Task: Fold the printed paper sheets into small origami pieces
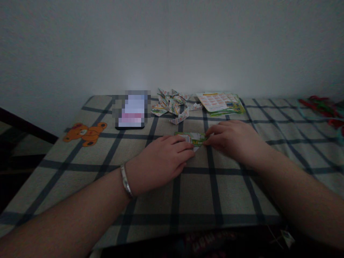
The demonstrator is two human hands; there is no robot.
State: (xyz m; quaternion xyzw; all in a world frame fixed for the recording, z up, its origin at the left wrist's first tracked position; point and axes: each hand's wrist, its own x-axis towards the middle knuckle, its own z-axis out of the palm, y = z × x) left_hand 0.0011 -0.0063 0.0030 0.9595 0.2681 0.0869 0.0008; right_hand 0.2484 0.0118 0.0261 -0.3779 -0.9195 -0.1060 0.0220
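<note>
A small folded piece of printed paper (199, 137), green, white and yellow, lies on the checked cloth between my two hands. My left hand (162, 159), with a silver bracelet at its wrist, rests over the paper's left part with its fingers extended and laid flat. At the paper's right end, my right hand (233, 140) is closed, pinching the edge between thumb and fingers. The fingers cover both ends of the paper. Just beyond my hands sits a loose heap of folded paper pieces (173, 102). To its right is a stack of flat printed sheets (215, 102).
A lit phone (131, 111), its screen blurred, lies left of the heap. An orange bear figure (85, 133) is near the left edge of the checked tablecloth (150, 211). Red and green strands (319, 105) lie at far right. A pale wall (172, 46) stands behind.
</note>
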